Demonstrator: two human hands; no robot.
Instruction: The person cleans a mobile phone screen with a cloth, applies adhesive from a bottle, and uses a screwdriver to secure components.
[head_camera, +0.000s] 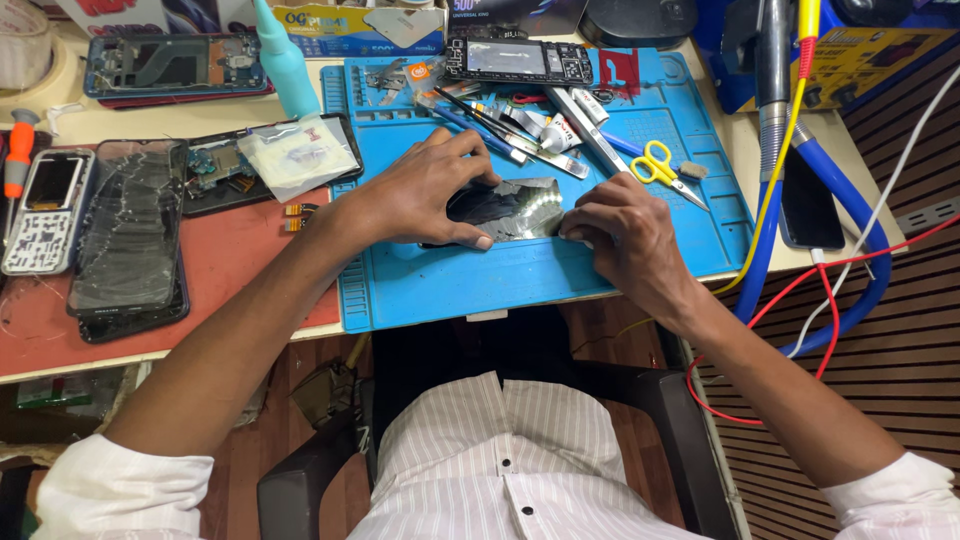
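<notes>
The person's left hand (425, 195) lay spread over a dark, glossy flat phone panel (510, 212) in the middle of the blue silicone repair mat (440, 285) on the bench, fingers (478, 240) pressing down along its top and near edge. The right hand (620, 235) met the panel's right end, fingers curled tight against that edge. Just behind lay tweezers and small tubes (545, 130) and yellow-handled scissors (655, 163). A cracked black phone (130, 240) rested well apart on the red mat (240, 250) to the left.
</notes>
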